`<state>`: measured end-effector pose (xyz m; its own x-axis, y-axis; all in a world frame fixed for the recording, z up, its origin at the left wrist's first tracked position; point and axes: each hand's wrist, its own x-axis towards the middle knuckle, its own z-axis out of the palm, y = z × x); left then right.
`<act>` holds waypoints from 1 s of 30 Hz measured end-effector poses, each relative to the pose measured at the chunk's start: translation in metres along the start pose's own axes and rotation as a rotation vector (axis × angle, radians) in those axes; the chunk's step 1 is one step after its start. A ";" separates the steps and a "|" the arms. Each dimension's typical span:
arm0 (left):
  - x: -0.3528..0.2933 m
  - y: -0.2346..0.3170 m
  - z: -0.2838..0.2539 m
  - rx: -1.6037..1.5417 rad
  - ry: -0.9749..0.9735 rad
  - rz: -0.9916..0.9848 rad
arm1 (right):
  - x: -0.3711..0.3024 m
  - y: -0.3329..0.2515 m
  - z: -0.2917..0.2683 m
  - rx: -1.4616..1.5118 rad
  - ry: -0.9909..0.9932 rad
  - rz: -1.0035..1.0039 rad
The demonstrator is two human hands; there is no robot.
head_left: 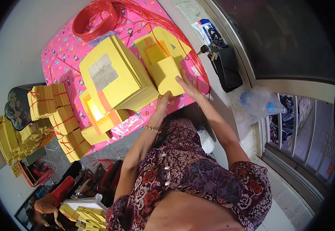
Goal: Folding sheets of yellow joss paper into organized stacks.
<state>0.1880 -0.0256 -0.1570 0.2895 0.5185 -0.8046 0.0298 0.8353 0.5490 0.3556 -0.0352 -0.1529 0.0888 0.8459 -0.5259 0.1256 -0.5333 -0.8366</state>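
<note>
1. Touching a stack of yellow papers (166, 75), at the near right of the pink worktop (60, 52), with left fingers (166, 95) and right fingers (180, 80).
2. Bending left fingers at the near edge, stretching right fingers loosely along the right edge; impossible to tell how tightly closed, with undersides hidden.
3. Lying just right of a taller yellow stack (123, 77).
4. Seemingly squaring paper edges; likely calling next for even pressure from both sides.
</note>
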 end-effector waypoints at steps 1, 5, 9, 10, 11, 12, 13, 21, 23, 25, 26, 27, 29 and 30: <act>-0.003 0.001 0.002 -0.005 0.002 -0.007 | -0.001 -0.004 -0.001 0.001 -0.001 0.000; 0.002 -0.002 -0.012 -0.089 -0.139 -0.002 | 0.013 -0.001 -0.014 -0.071 -0.047 0.026; -0.011 -0.002 -0.007 -0.489 -0.082 -0.215 | 0.027 -0.043 -0.027 -0.183 0.160 -0.191; -0.009 -0.006 -0.009 -0.580 -0.179 -0.340 | 0.041 -0.051 -0.027 -0.183 0.157 -0.193; -0.006 -0.009 -0.008 -0.664 -0.284 -0.471 | 0.060 -0.058 -0.033 -0.306 0.159 -0.309; -0.007 -0.010 -0.004 -0.664 -0.283 -0.473 | 0.075 -0.063 -0.035 -0.429 0.156 -0.424; -0.009 -0.011 0.002 -0.696 -0.302 -0.445 | 0.084 -0.075 -0.030 -0.428 0.150 -0.422; 0.005 -0.021 0.025 -0.969 -0.335 -0.267 | 0.112 -0.141 0.010 -1.191 -0.387 0.121; 0.013 -0.021 0.023 -1.028 -0.379 -0.208 | 0.117 -0.140 0.005 -1.114 -0.472 0.178; 0.015 -0.021 0.026 -1.031 -0.360 -0.193 | 0.118 -0.136 -0.002 -1.031 -0.546 0.242; 0.014 -0.020 0.027 -1.039 -0.333 -0.170 | 0.114 -0.141 -0.002 -1.063 -0.552 0.241; 0.012 -0.019 0.028 -1.040 -0.331 -0.170 | 0.112 -0.143 -0.002 -1.095 -0.557 0.241; 0.009 -0.018 0.029 -1.068 -0.335 -0.100 | 0.113 -0.142 -0.001 -1.138 -0.530 0.233; 0.008 -0.018 0.030 -1.065 -0.337 -0.105 | 0.114 -0.141 -0.001 -1.180 -0.499 0.225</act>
<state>0.2187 -0.0414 -0.1667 0.5827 0.4948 -0.6446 -0.7171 0.6863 -0.1215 0.3491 0.1361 -0.0946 -0.1218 0.5130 -0.8497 0.9669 -0.1322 -0.2184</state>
